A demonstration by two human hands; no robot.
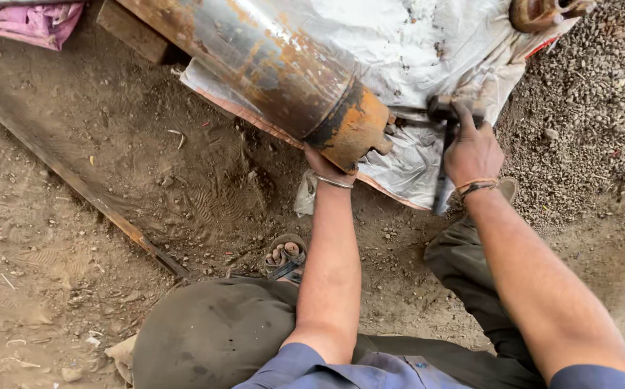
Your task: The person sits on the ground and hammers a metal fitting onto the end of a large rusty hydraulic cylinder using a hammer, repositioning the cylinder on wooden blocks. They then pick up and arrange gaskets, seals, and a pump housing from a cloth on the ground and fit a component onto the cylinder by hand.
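A large rusty steel cylinder [269,65] lies slanted across the top of the view, its orange end cap [352,130] pointing toward me. My left hand [325,167] reaches under the end cap and is mostly hidden by it, pressed against its underside. My right hand [472,148] is closed around a dark metal hammer [445,115] resting on a white plastic sheet [428,50] beside the cap.
Bare dirt ground with footprints fills the left side. A rusty metal strip [74,180] runs diagonally across it. Gravel [594,108] lies at the right. A wooden block [132,29] props the cylinder. My sandalled foot [285,256] and knees are below.
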